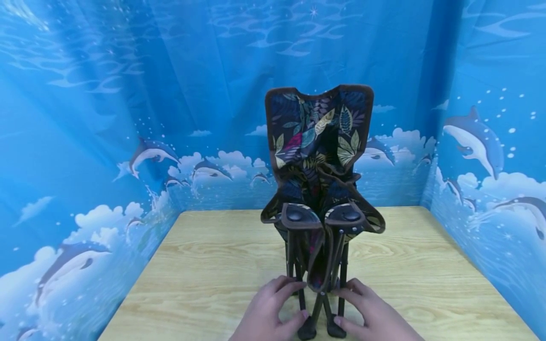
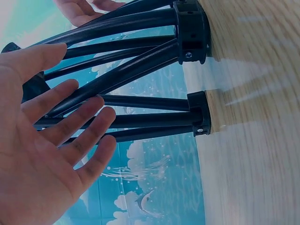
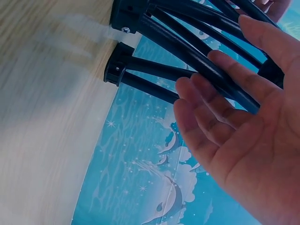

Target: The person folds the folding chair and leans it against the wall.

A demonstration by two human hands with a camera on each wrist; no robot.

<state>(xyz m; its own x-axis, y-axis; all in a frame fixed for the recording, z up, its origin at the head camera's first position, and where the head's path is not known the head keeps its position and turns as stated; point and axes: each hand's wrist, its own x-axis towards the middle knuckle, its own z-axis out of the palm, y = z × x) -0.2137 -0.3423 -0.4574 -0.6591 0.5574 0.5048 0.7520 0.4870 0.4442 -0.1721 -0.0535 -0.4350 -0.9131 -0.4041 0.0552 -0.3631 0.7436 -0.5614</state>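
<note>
A small folding chair [image 1: 315, 137] with dark, leaf-patterned fabric stands partly folded on the table, its backrest upright and its arm ends close together. Thin black legs [image 2: 140, 65] run down to dark plastic feet [image 1: 307, 327]. My left hand [image 1: 273, 308] is at the lower left legs, its fingers loosely extended and the fingertips close against the tubes in the left wrist view. On the other side, my right hand [image 1: 371, 308] is at the lower right legs. Its relaxed fingers lie along a tube in the right wrist view, the palm turned toward it.
The chair stands on a light wood-grain table [image 1: 204, 255]. Blue curtains [image 1: 204, 94] printed with dolphins, clouds and waves enclose the back and both sides.
</note>
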